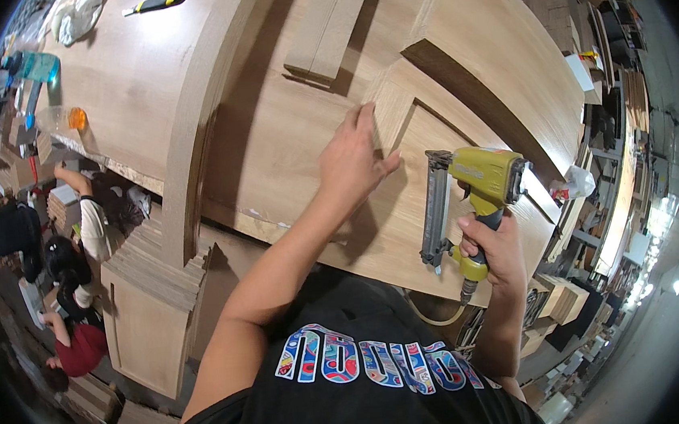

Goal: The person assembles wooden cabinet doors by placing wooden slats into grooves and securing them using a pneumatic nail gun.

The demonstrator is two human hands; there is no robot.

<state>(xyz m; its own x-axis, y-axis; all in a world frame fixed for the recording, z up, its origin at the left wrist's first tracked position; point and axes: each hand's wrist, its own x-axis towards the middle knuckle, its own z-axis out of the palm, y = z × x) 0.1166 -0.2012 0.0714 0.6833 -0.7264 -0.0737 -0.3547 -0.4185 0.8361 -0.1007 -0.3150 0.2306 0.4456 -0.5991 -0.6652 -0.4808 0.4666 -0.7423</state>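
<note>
My right hand (494, 248) is wrapped round the handle of a yellow-green and black pneumatic nail gun (486, 176), raised over the wooden cabinet work. Its long grey magazine stands to the left, and an air hose (434, 319) runs from the handle's base. At the middle, my left hand (351, 162) grips the near end of a pale wooden strip (390, 115), fingers on one side and thumb on the other. Under it lies a broad light-wood panel (278, 157). A dark-edged upright board (475, 99) rises to the right of the strip.
A wooden block (328, 31) lies farther back on the panel. A tall curved-looking board (200, 115) stands at left. Beyond it are a utility knife (154, 2) and bottles (38, 67). Stacked panels (149, 325) and another person (71, 284) are at lower left; shelving lines the right.
</note>
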